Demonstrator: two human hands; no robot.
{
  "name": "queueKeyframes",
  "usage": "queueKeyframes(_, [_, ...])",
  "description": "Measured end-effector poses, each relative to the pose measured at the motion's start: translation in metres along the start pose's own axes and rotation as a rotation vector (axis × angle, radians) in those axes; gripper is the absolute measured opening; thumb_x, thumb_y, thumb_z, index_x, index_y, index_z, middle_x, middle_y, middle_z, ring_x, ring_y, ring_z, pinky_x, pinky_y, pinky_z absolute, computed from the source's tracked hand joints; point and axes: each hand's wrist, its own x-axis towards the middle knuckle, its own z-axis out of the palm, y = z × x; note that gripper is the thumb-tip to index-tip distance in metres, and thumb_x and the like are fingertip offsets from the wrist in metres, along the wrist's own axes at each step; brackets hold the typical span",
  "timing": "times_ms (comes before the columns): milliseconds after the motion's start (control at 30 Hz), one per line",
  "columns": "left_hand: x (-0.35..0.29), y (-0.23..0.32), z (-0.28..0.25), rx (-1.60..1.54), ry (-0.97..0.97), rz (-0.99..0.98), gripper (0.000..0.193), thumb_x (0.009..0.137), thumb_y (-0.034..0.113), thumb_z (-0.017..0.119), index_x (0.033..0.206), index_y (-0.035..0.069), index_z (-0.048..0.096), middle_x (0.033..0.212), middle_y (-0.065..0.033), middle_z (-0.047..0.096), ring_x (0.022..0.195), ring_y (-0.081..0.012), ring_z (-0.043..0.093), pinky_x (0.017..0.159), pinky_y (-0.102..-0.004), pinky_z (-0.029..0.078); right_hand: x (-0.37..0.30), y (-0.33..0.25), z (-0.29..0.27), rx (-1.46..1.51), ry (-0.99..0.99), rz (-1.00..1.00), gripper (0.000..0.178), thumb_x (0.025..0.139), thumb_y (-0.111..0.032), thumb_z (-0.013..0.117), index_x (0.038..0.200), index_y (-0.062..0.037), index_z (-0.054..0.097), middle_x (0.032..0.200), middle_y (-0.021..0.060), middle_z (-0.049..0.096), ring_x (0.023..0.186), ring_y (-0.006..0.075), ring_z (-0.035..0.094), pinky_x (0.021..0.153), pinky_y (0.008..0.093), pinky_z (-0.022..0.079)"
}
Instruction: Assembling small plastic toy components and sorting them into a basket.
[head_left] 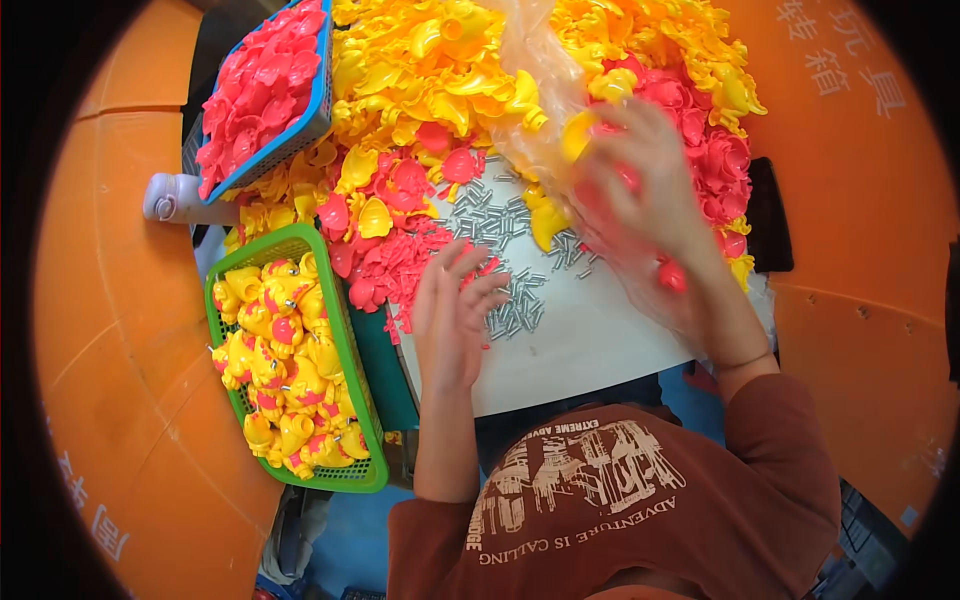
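Left of frame: green plastic lattice basket (pixel 345 478) holding yellow-and-pink plastic figures (pixel 272 322). Centre: left hand (pixel 452 325), fingers parted, beside small silver metal pins (pixel 517 308). Upper centre: curved yellow plastic shell (pixel 577 136) at the fingertips of the blurred right hand (pixel 648 178); whether gripped, cannot tell. Judged step: collecting parts; the next move appears to call for a secure hold on the shell.

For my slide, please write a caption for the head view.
Left hand near small metal pins; blurred right hand by yellow and pink plastic shells.
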Motion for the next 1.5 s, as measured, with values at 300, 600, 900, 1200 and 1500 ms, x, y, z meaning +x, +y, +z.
queueKeyframes(300, [0.015,-0.02,-0.02,0.147,0.099,-0.03,0.027,0.092,0.011,0.05,0.117,0.002,0.047,0.089,-0.0066,0.059,0.063,-0.009,0.056,0.051,-0.021,0.044,-0.038,-0.042,0.061,0.275,-0.192,-0.166,0.035,0.07,-0.004,0.065,0.105,-0.0067,0.061,0.104,0.0103,0.061,0.097,0.0279,0.057,0.082,0.0392,0.044])
queueKeyframes(600, [0.008,-0.027,-0.019,0.353,0.237,0.138,0.022,0.085,0.003,0.06,0.105,-0.002,0.054,0.081,-0.0084,0.06,0.049,-0.0084,0.053,0.043,-0.0193,0.044,-0.033,-0.044,0.087,-0.223,-0.353,-0.334,0.013,0.07,-0.012,0.057,0.08,-0.0054,0.056,0.073,0.0044,0.054,0.078,0.0185,0.055,0.064,0.0316,0.043])
queueKeyframes(900, [0.004,-0.021,-0.012,0.245,0.232,0.242,0.022,0.085,-0.002,0.057,0.106,-0.006,0.052,0.095,-0.0121,0.058,0.066,-0.0141,0.061,0.051,-0.0223,0.051,-0.025,-0.039,0.072,0.218,-0.262,-0.113,0.022,0.072,0.002,0.061,0.093,0.0005,0.061,0.08,0.0075,0.058,0.072,0.0203,0.06,0.062,0.0299,0.05])
queueKeyframes(1200, [-0.005,-0.014,0.014,0.374,0.168,0.31,0.019,0.086,0.0,0.057,0.103,-0.007,0.053,0.098,-0.0105,0.054,0.079,-0.0145,0.061,0.062,-0.0246,0.057,-0.023,-0.066,0.033,1.296,-0.374,0.515,0.014,0.083,0.001,0.061,0.097,0.0029,0.061,0.092,0.0049,0.059,0.083,0.0088,0.059,0.071,0.0211,0.049])
queueKeyframes(1500, [-0.01,-0.015,0.02,0.468,0.148,0.372,0.017,0.086,0.0,0.057,0.1,-0.009,0.051,0.1,-0.0102,0.048,0.083,-0.0171,0.061,0.064,-0.0255,0.058,-0.024,-0.069,0.034,1.33,-0.288,0.445,0.011,0.084,-0.003,0.062,0.094,0.002,0.061,0.087,0.0022,0.056,0.079,0.0056,0.055,0.066,0.0196,0.046])
